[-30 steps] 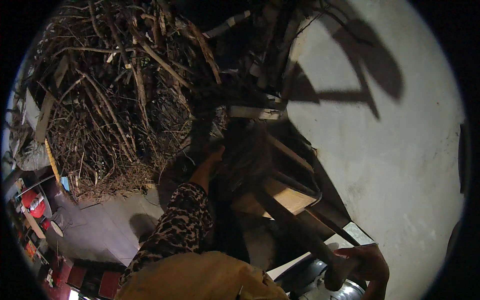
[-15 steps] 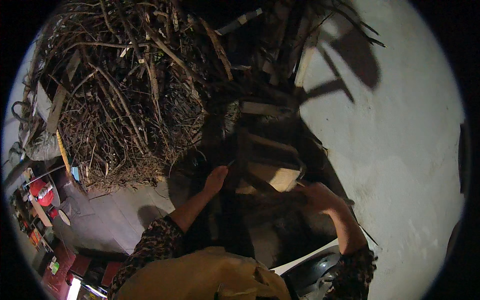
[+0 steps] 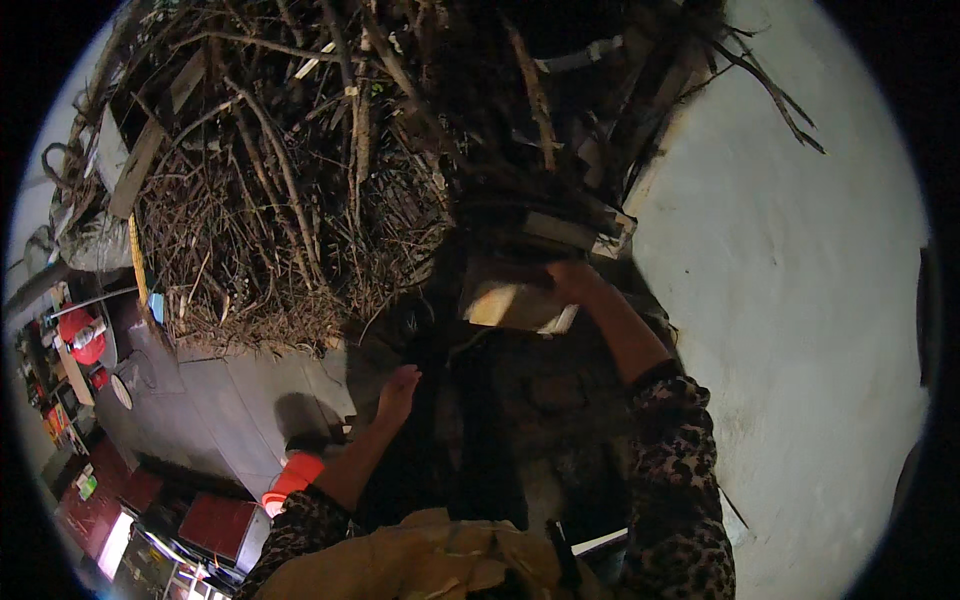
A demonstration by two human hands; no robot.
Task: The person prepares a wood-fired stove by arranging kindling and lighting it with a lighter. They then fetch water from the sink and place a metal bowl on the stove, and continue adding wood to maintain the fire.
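A boxy wooden piece with a pale, lit face [image 3: 508, 307] stands in deep shadow ahead of me, its exact kind hard to make out. My right hand [image 3: 580, 283] is at its upper right side with the fingers bent over it; the fingertips are lost in the dark. Lower and to the left, my left hand [image 3: 398, 392] hangs in the air with fingers extended and nothing visible in it. Just beyond the wooden piece lies a short plank [image 3: 560, 230].
A tall heap of dry branches [image 3: 290, 200] fills the far left. The pale wall [image 3: 800, 300] bounds the right side. Grey floor slabs [image 3: 230, 410] lie at left, with a red-orange container [image 3: 297, 474] near my left forearm and a red cabinet [image 3: 215, 527] behind it.
The wooden piece has moved farther away and somewhat left, my right hand going with it. My left hand has drawn back from beside it. The view has shifted, bringing the red-orange container into sight.
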